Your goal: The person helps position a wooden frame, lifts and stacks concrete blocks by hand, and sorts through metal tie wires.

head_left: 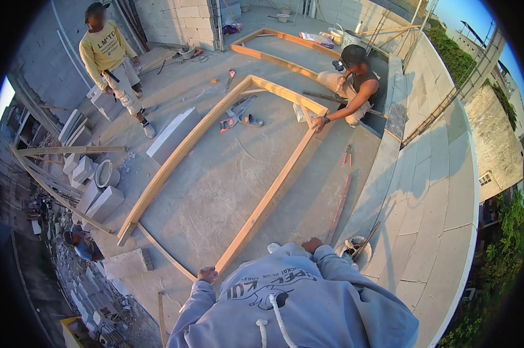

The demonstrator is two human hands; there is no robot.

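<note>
A wooden door frame (267,210) lies in front of me on the concrete floor, with long side timbers and a thin brace (167,253) across its near end. My left hand (208,274) is closed at the near end of the right-hand timber. My right hand (312,245) is off to the right, beside my knee and apart from the frame; its fingers look curled, with nothing visible in them. At the far corner, a crouching co-worker's hand (320,123) rests on the frame. A handsaw (227,123) and another tool lie inside the frame.
A standing person (108,58) is at the far left. Another wooden frame (273,56) lies behind. Red-handled pliers (347,155), a bucket (361,250) and a low block wall (424,191) are on the right. Pale blocks (173,135) and a pail (107,174) stand left.
</note>
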